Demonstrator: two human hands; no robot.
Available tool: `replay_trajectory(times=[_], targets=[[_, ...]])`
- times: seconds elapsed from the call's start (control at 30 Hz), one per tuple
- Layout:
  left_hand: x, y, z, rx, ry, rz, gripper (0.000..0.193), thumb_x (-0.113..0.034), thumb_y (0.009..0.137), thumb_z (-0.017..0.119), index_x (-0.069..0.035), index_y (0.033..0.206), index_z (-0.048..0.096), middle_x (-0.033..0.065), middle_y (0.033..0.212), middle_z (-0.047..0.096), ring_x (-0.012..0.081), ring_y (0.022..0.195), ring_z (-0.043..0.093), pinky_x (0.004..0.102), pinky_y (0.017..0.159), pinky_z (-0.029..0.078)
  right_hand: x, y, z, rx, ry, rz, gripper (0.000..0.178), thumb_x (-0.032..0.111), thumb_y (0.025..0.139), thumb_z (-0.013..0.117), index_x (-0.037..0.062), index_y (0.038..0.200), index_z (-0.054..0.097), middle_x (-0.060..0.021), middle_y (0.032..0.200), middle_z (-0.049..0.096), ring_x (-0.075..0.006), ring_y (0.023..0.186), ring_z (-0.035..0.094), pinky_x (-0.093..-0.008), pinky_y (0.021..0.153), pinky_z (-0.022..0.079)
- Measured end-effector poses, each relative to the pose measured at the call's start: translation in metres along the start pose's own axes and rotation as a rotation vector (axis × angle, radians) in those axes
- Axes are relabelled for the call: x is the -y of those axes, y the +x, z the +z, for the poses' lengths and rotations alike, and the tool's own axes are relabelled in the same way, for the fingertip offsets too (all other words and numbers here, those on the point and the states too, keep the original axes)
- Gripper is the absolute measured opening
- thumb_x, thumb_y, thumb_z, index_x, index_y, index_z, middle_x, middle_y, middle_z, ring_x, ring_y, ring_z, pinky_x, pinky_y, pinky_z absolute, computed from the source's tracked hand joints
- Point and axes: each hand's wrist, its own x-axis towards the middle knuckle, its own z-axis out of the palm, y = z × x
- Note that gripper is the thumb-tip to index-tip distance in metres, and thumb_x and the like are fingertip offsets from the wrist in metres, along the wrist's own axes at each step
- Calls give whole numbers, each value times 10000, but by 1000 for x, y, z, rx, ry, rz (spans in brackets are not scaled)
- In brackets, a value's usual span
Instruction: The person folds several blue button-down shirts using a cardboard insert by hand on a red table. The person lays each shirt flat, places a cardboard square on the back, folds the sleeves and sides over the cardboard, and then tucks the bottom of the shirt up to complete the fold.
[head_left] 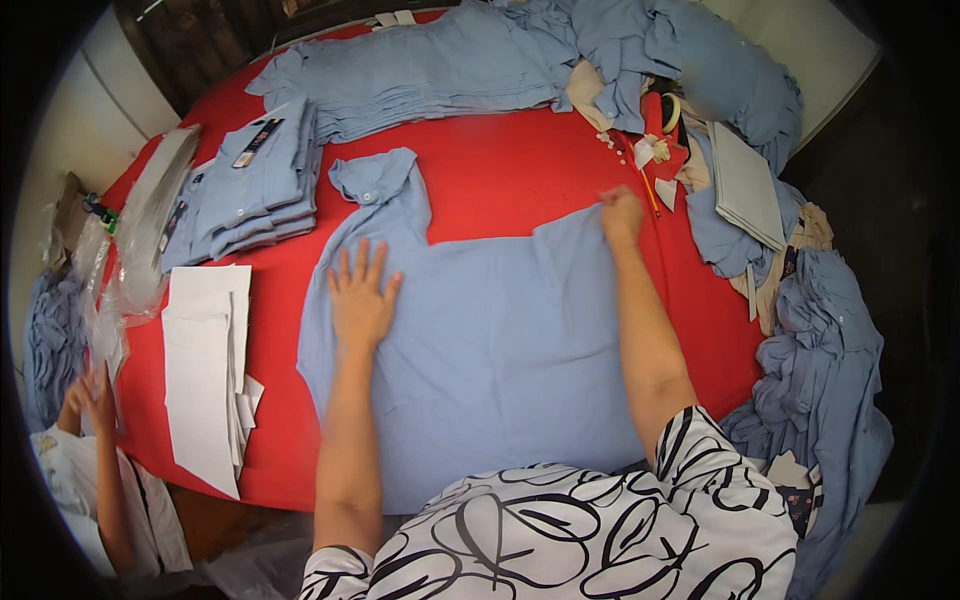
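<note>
A light blue shirt (500, 330) lies spread over the red-covered table in front of me, its collar end at the far left and its lower part reaching my body. My left hand (362, 300) rests flat on its left side, fingers spread, just below the collar. At the shirt's far right corner, my right hand (622, 215) is closed on the fabric, pulling the edge taut. The fingertips of that hand are slightly blurred.
White cardboard sheets (205, 370), folded shirts (255, 180) and clear plastic bags (150, 230) are at left. Stacked blue shirts (430, 75) line the back. Scissors (670, 112), a pencil (652, 190) and blue garments (815, 350) are at right. Another person's hand (95, 400) shows at lower left.
</note>
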Motion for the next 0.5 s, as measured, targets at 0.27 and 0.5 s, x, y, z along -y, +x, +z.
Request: replay_trajectory(times=[0.27, 0.5], targets=[[10, 15, 8, 0, 111, -173, 603, -500, 945, 497, -241, 1481, 399, 28, 1558, 337, 319, 1449, 254, 510, 1175, 159, -42, 43, -56, -126, 166, 210, 236, 265, 835, 702, 30, 819, 691, -169, 773, 694, -339, 755, 668, -414, 709, 493], [9, 19, 8, -7, 93, -155, 597, -493, 959, 479, -229, 1486, 388, 42, 1558, 336, 307, 1453, 247, 499, 1180, 150, -136, 38, -150, -209, -55, 215, 307, 318, 803, 725, 14, 791, 689, -162, 738, 676, -310, 688, 638, -391, 684, 484]])
